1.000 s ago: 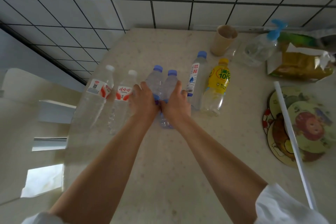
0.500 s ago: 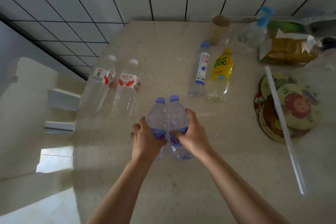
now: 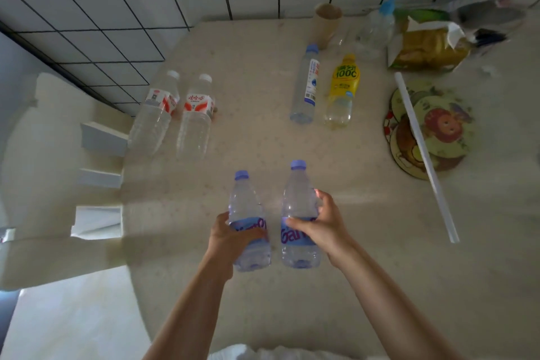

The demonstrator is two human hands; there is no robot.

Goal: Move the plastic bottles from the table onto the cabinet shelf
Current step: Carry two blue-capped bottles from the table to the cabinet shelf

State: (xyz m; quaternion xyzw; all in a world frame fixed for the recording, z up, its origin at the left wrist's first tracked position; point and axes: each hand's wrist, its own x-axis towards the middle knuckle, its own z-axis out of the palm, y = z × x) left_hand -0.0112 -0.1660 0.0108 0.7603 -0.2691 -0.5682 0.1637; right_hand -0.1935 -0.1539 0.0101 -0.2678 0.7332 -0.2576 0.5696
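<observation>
My left hand [image 3: 229, 238] grips a clear bottle with a blue cap and purple label [image 3: 247, 207]. My right hand [image 3: 324, 226] grips a matching blue-capped bottle [image 3: 298, 202]. Both bottles are held above the near part of the beige table [image 3: 365, 286], a small gap between them. Farther back stand two clear bottles with red-and-white labels [image 3: 156, 114] [image 3: 195, 118] at the left, and a slim blue-capped bottle [image 3: 306, 85] beside a yellow-labelled bottle [image 3: 342, 91] in the middle. The cabinet shelf is not in view.
A paper cup [image 3: 327, 23], a spray bottle [image 3: 380, 21] and a yellow packet [image 3: 429, 47] sit at the back right. Round cartoon coasters [image 3: 432, 129] lie at the right under a long white stick [image 3: 423, 155]. A tiled wall runs behind; the table's edge drops off at left.
Both hands have pulled the two blue-capped bottles away from the row toward me, and the bottles have moved slightly apart.
</observation>
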